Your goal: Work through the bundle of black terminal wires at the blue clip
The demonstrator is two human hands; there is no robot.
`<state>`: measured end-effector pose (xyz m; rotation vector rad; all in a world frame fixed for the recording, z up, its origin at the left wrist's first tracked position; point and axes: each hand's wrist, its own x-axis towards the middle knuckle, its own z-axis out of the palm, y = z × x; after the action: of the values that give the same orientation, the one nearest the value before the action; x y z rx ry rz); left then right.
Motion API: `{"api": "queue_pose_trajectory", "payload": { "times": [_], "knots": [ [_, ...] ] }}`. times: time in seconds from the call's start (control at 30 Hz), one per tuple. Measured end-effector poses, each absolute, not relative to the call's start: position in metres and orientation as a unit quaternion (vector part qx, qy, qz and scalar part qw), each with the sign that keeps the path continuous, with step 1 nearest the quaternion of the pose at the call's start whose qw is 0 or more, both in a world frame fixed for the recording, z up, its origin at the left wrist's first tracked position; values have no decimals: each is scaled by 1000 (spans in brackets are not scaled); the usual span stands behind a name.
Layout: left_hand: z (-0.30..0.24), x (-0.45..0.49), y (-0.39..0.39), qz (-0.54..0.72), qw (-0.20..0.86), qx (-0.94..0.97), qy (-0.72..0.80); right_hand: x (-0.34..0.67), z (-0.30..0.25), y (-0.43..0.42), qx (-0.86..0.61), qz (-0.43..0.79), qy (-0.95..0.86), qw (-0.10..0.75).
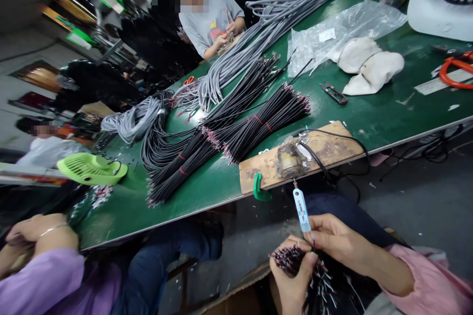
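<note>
My left hand (291, 275) is wrapped round a thick bundle of thin black cables (290, 258) with stripped red and white wire ends. My right hand (336, 238) pinches a single cable end at the edge of this bundle, its fingertips close against the lower end of a light blue clip (301, 209). That clip hangs from the shaft of a small tape-wrapped motor (290, 160), which is fixed on a wooden board (332, 145) at the table edge. More cable ends hang below my hands.
On the green table (218, 187) lie tied bundles of black cables (266, 120) and long grey cables (240, 49). A green clamp (260, 189), snips (333, 93), white gloves (369, 66), orange-handled scissors (456, 69) and fans surround them. A co-worker's purple sleeve (48, 275) is at left; another person sits across.
</note>
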<state>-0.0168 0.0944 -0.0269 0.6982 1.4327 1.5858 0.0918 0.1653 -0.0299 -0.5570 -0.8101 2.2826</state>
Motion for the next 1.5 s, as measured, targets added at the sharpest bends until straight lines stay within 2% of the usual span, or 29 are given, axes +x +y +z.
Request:
{"api": "queue_pose_trajectory", "payload": {
  "times": [0.13,0.23,0.53,0.77,1.0,1.17,1.33,1.5],
  "knots": [
    [-8,-24,105,653,424,352,519,97,-2,199,-298,775,-400,388],
    [0,-27,111,655,396,395,508,94,15,216,-294,739,-456,400],
    [7,-27,131,637,363,430,527,82,19,211,-225,840,-303,391],
    [9,-24,129,647,383,367,548,88,-8,207,-205,867,-232,391],
    [-2,-22,111,603,435,324,585,115,-18,197,-304,738,-463,385],
    [-13,-8,98,568,443,203,663,120,5,188,-254,618,-627,400],
    [-14,-10,101,584,411,257,651,118,12,185,-288,558,-656,419],
    [-17,-14,100,593,469,231,612,121,-3,184,-283,599,-621,420]
  ]
}}
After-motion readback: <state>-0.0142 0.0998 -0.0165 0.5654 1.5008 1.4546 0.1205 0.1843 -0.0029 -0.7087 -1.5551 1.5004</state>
